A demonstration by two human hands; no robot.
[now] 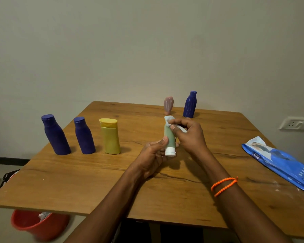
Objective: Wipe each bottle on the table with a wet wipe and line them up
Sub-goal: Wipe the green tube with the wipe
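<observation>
A: Where is the green tube (169,135) held just now?

B: It is held above the bench (98,174), cap end down, with its lower body pinched by the left hand (152,156); that grip is closed round the tube just above the white cap (170,151). The right hand (186,133) is closed on the wet wipe (168,120), which is pressed over the tube's top end, directly above the left grip.

A: How should the wiping be done well?

B: The wipe should be drawn down from the crimped top toward the left grip, and the tube turned a little between strokes so that every side is covered (the cap too, which looks untouched from here). The lower grip should be kept firm but not squeezed hard, since a soft tube may buckle.

A: And the line-up?

B: To the left of the grip, the yellow bottle (110,136) and two blue bottles (55,135) (84,135) are stood in a row. Beyond the grip, the pink bottle (168,105) and a ribbed blue bottle (189,104) are left apart, probably not yet wiped. The wipe packet (277,162) is lying far to the right.
</observation>
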